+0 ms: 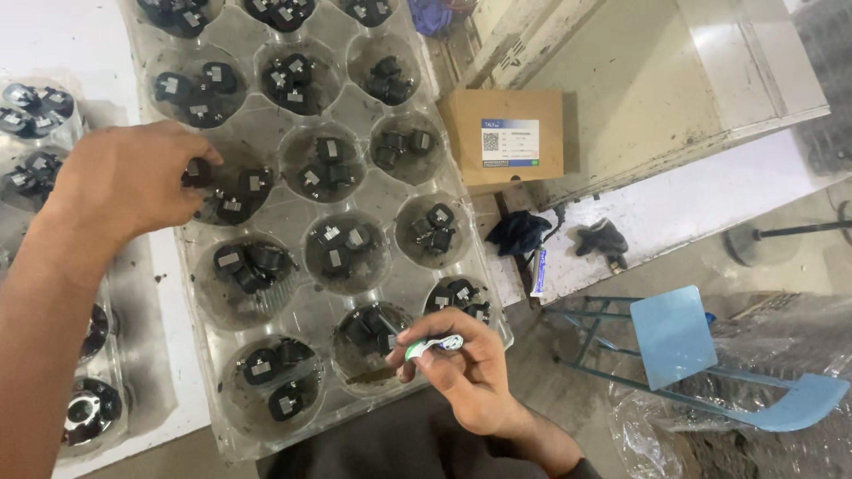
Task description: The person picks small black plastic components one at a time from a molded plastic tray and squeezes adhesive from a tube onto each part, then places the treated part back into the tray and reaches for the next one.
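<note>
A clear plastic tray (302,208) with round cups lies on a white table; each cup holds two or three small black parts with pale labels. My left hand (129,182) reaches over the tray's left edge and pinches one black part (196,171) above a cup. My right hand (466,364) sits at the tray's near right corner, closed on a thin white-and-green pen-like tool (435,344) whose dark tip points into a cup of black parts (371,330).
More clear cups with black parts (35,111) stand at the far left. A brown cardboard box (506,133) rests right of the tray. Dark cloth bits (519,232) lie on a white ledge. A light blue chair (683,341) and crumpled plastic sheet (781,355) are on the floor at right.
</note>
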